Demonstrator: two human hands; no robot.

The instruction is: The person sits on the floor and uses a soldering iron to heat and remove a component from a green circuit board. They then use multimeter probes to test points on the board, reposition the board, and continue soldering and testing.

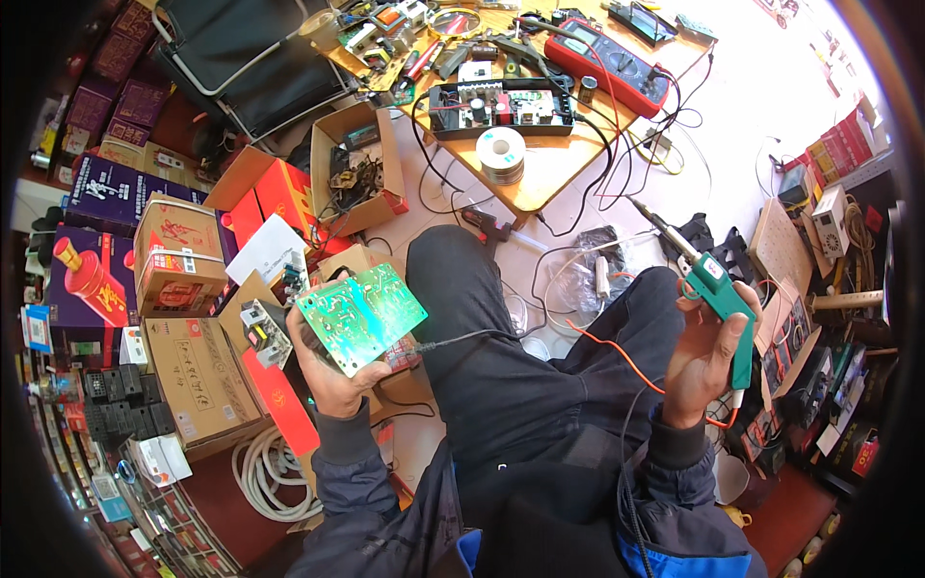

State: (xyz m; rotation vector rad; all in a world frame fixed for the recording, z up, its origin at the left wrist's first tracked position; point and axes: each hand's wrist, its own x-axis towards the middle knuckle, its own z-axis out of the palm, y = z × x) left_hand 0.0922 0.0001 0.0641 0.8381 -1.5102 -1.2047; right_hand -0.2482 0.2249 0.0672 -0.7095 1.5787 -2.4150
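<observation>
My left hand [330, 383] grips a green circuit board [361, 318] by its lower left edge, above my left thigh. The solder side faces up, and parts stick out past its far left edge. On the right, my right hand [708, 356] is wrapped round the green handle of a soldering gun [711, 285]. Its metal tip points up and to the left, well apart from the board. An orange cord [617, 349] runs from near the handle across my legs. A black cable [462, 337] stretches from beside the board over my left knee.
Ahead, a wooden table [535, 188] bears a solder spool [501, 156], an opened black device [506, 108] and a red multimeter [609, 65]. Cardboard boxes [207, 376] and a coiled white hose [275, 474] lie left. Cables and a plastic bag [605, 265] cover floor beyond my knees.
</observation>
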